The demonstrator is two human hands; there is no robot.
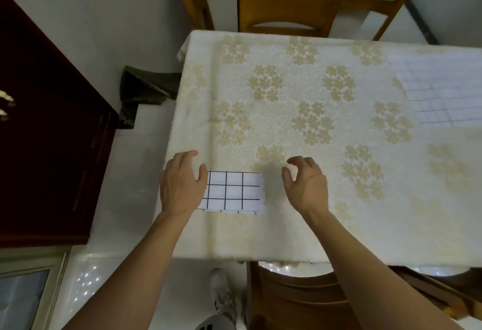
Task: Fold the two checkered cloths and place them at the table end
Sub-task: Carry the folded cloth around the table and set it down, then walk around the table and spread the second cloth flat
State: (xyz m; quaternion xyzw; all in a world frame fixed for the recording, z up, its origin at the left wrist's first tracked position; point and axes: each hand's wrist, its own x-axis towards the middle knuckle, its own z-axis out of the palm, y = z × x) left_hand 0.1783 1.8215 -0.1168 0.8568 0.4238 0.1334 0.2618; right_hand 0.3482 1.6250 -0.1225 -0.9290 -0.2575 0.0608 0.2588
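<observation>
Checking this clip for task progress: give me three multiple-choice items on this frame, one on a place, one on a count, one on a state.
1. Where does the folded checkered cloth lie?
A. near the table's left end, between the hands
B. on a chair seat
C. on the floor

2. How many checkered cloths are on the table?
A. one
B. two
C. four

3. What is the right hand doing?
A. gripping the folded cloth
B. hovering with loose fingers, holding nothing
C. pressing on the far cloth

Answers:
1. A, it lies flat between the left hand and the right hand.
2. B, the folded one plus the larger cloth at the right edge.
3. B, its fingers curl loosely, apart from both cloths.
</observation>
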